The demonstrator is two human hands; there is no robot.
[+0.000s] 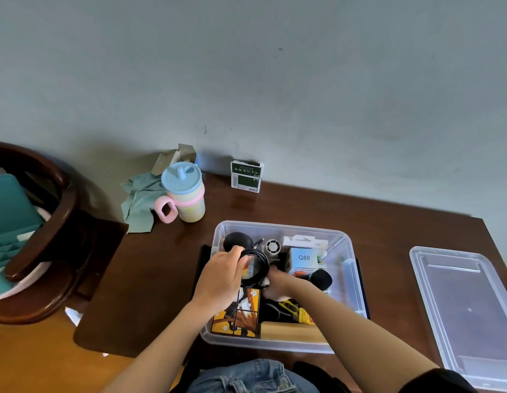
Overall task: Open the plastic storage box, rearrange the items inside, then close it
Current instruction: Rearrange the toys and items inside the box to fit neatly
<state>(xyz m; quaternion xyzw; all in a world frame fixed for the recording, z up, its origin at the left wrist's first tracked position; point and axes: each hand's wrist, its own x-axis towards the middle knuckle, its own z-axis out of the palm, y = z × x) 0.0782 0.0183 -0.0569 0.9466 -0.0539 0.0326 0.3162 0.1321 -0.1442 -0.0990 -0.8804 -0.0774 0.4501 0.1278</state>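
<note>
1. Two bare hands are seen inside the open clear plastic storage box, which stands on the dark wooden table straight in front of the person.
2. A coil of black cable is gripped by the left hand, its fingers curled round the coil above the left part of the box.
3. The right hand is lowered among the items just beside the coil; its fingers are hidden, so whether they are apart or closed cannot be told.
4. An orange patterned box, a small box marked Q88, a black microphone and a small white fan are seen inside.
5. The clear lid lies flat on the table, well apart to the right of the box.
6. A pastel cup with a blue lid and a green cloth are seen near the wall.
</note>
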